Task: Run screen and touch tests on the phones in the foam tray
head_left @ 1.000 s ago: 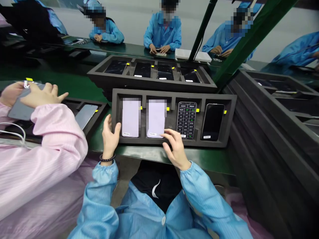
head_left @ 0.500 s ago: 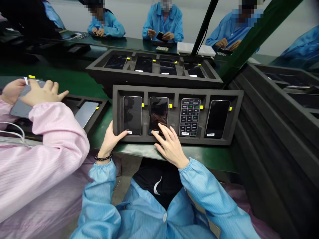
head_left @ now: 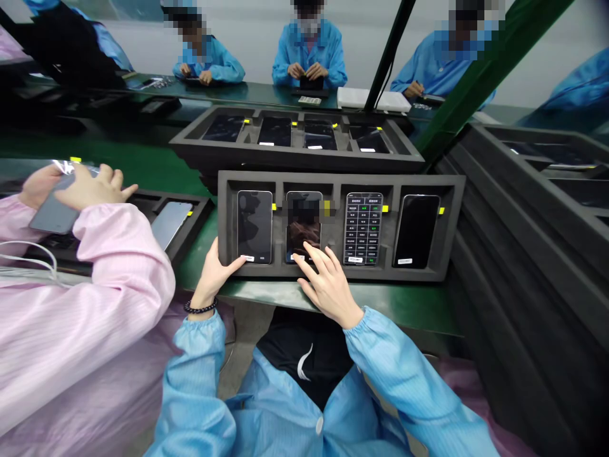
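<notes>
A black foam tray (head_left: 333, 271) holds phones in separate compartments. My left hand (head_left: 212, 274) is at its lower left corner, fingers along the outer side and thumb over the front, touching the bottom label of the leftmost phone (head_left: 255, 225). My right hand (head_left: 328, 279) has its fingers spread, with fingertips on the lower part of the second phone (head_left: 304, 219), whose dark screen shows reflections. The third phone (head_left: 363, 228) displays a grid menu with some green text. On the far right, the last phone (head_left: 417, 231) is dark. Yellow tabs stick out beside the phones.
Behind stands another foam tray (head_left: 304, 152) with phones. Stacked black trays (head_left: 514, 254) rise at the right, near a slanted green post (head_left: 480, 95). On the left, a pink-sleeved co-worker (head_left: 118, 254) handles a phone (head_left: 57, 206). Several blue-clad people sit across the green bench.
The view has shifted slightly, while both my hands keep their places on the tray and phones. Faint text now shows at the leftmost phone's lower right. Across the bench, the middle person's hands have come together.
</notes>
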`<action>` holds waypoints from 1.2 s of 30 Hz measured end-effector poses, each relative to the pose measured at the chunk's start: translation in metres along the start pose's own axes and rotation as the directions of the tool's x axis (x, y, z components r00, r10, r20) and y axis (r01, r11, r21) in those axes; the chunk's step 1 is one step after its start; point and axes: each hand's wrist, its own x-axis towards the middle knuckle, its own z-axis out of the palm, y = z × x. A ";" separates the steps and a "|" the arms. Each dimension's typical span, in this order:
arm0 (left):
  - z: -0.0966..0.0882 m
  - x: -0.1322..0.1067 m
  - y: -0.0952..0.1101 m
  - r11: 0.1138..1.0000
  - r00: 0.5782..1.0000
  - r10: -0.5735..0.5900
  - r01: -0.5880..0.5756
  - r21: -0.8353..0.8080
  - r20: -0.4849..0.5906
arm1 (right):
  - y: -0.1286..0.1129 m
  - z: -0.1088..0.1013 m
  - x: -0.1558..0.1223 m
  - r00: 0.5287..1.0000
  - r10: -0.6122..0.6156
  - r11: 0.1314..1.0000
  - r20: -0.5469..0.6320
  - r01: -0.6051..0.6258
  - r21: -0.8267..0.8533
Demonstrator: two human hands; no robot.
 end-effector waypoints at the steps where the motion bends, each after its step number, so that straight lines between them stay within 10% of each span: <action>1: 0.000 0.000 0.000 1.000 1.000 -0.001 0.001 0.001 -0.001 | 0.000 0.000 0.000 1.000 0.004 1.000 0.004 -0.004 0.004; 36: -0.002 0.002 -0.017 0.998 1.000 0.003 -0.003 -0.060 0.001 | -0.001 0.001 -0.001 1.000 0.007 1.000 0.008 -0.007 0.001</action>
